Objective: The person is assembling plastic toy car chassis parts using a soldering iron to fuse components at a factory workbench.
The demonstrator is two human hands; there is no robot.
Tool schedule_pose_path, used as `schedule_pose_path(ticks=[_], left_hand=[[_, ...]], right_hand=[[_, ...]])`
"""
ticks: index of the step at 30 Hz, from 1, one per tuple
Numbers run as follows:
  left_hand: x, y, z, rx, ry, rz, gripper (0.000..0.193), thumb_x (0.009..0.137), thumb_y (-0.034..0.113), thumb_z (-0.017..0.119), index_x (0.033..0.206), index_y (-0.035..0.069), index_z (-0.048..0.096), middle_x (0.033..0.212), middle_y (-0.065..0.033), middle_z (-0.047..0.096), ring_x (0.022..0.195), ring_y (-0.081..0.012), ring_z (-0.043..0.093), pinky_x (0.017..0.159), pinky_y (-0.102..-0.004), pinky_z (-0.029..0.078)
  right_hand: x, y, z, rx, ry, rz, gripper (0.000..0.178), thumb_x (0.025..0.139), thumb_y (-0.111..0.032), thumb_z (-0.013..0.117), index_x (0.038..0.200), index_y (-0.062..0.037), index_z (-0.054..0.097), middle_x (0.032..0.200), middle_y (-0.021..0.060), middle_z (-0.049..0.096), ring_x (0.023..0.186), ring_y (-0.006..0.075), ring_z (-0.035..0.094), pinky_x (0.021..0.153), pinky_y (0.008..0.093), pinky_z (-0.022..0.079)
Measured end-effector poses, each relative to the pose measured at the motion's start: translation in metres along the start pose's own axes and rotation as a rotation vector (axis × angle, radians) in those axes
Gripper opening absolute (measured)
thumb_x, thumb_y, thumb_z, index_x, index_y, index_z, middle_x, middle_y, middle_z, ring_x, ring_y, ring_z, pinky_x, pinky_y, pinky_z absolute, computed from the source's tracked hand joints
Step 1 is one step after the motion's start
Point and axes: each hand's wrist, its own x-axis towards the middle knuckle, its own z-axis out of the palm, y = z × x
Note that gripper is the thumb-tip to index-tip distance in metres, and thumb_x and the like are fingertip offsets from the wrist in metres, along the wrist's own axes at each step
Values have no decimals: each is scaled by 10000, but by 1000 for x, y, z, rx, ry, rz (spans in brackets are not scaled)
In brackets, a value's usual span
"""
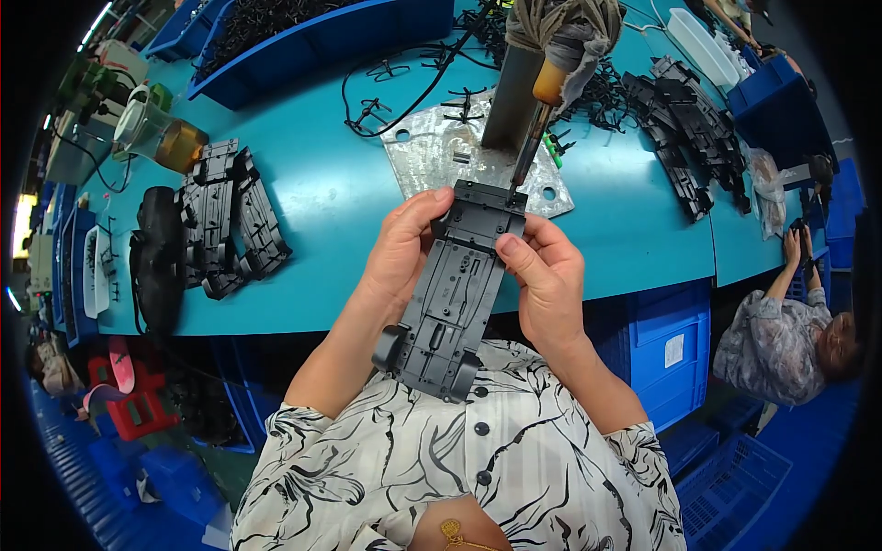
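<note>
A black plastic toy car chassis [447, 294] is held tilted between both hands, its far end over a metal plate [424, 151]. My left hand [402, 237] grips its left edge near the far end, thumb on top. My right hand [551, 275] closes on the right edge, the thumb pressing the upper face. What looks like a soldering iron [531, 151] with an orange-brown handle points down from a cloth-wrapped mount [565, 37] beside a metal post [511, 101]. Its tip meets or nearly meets the chassis's far right corner; contact cannot be told.
More black chassis lie at left [209, 216] and stacked at far right [689, 129]. A blue bin [312, 46] of small black parts stands at the back. A jug [175, 142] with amber liquid is at far left. Another person [781, 340] works at right.
</note>
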Motion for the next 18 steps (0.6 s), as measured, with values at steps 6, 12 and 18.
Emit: schedule_pose_path(ticks=[6,12,18], left_hand=[[0,-1,4,17,0,13,257,894,299,586,970,54,597,874,-48,625,772,-123,616,685,-264,531],[4,-5,-3,1,-18,6,274,899,313,577,978,52,598,896,-55,625,779,-120,616,700,-270,531],[2,-5,-1,-6,-21,0,274,901,317,574,972,53,597,891,-52,622,784,-118,618,700,-268,533]], right_hand=[[0,-3,2,-8,0,-17,289,836,-61,655,1089,46,565,901,41,614,787,82,543,724,214,425],[1,-3,3,-19,-18,-42,295,827,-45,663,1087,51,563,912,54,619,806,90,550,740,225,437],[0,-4,4,-28,-12,-39,295,817,-34,672,1077,50,564,930,65,626,829,100,565,767,232,450]])
